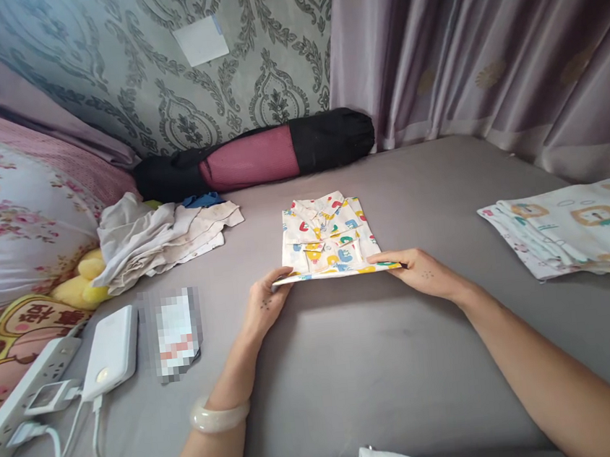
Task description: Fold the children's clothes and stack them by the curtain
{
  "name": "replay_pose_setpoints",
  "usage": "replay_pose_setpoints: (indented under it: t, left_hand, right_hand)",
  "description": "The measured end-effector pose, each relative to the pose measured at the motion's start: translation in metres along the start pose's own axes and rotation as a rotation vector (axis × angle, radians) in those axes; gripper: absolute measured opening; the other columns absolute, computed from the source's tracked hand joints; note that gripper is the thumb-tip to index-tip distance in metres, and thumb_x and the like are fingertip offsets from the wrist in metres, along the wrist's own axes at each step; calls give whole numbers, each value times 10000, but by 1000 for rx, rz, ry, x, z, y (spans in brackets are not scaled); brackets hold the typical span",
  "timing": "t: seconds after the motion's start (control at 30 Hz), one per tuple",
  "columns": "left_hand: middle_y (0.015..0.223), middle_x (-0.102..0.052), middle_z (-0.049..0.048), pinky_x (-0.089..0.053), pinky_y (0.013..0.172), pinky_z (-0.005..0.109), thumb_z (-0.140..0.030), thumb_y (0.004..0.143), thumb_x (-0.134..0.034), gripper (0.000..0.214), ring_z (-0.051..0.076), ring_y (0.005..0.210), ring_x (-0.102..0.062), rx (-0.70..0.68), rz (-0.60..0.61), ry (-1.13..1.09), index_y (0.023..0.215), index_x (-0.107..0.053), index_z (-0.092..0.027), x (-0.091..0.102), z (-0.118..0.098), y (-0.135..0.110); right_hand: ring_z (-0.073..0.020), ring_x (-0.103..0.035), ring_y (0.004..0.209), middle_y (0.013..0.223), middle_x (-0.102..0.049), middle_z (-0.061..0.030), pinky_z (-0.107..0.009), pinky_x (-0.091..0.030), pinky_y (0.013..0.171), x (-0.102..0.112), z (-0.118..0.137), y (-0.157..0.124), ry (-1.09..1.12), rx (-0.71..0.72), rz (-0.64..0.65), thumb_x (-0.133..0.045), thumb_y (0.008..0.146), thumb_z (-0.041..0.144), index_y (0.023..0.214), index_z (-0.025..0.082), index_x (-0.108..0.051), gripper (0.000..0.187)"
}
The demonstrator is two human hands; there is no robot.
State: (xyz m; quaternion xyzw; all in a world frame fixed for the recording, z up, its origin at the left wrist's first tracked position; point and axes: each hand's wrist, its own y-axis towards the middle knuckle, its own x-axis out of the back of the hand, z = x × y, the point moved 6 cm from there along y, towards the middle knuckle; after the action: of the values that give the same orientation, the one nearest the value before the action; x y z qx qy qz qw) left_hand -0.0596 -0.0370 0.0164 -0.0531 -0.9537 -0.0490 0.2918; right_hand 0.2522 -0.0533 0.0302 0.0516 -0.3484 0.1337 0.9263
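Note:
A folded shirt [332, 229], white with a bright colourful print and a collar at its far end, lies in front of me with its near edge lifted a little. My left hand [269, 301] pinches the near left corner, thumb on top. At the near right corner my right hand [423, 270] grips the fabric the same way, its fingers mostly hidden beneath. Between the two hands the near edge runs straight and taut.
Folded printed cloths [582, 228] lie at the right, a crumpled cloth heap [158, 233] at the left. A power bank [111, 351] with cables and a power strip [29, 403] sit front left. A long black and pink bag [253, 154] lies along the wall.

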Motion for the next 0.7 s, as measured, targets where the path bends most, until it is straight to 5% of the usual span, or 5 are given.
replay_pose_setpoints:
  t: [0.2, 0.43, 0.7]
  left_hand:
    - [931, -770, 21, -523, 778, 282, -425, 841, -601, 330, 227, 915, -690, 34, -54, -97, 1041, -746, -206, 2, 2, 0]
    - [1177, -728, 73, -452, 1005, 360, -410, 883, -545, 332, 263, 1166, -631, -61, -25, -131, 1078, -711, -200, 1, -6, 0]
    - [1094, -744, 58, -401, 1066, 390, -342, 860, -538, 287, 241, 1117, -642, -102, -45, -66, 1031, -725, -207, 4, -19, -4]
  right_hand:
    - [-225, -602, 1236, 1254, -686, 25, -372, -434, 1103, 1, -4, 4, 145, -5, -37, -531, 815, 182, 1127, 283, -757, 398]
    - [-220, -599, 1239, 1297, -665, 15, -373, -425, 1093, 5, -5, 2, 132, -22, 7, -501, 835, 186, 1203, 283, -721, 440]
    - [-214, -639, 1171, 1291, -675, 6, -312, -466, 1015, 12, -6, -1, 64, -28, 42, -531, 872, 254, 1249, 291, -697, 413]
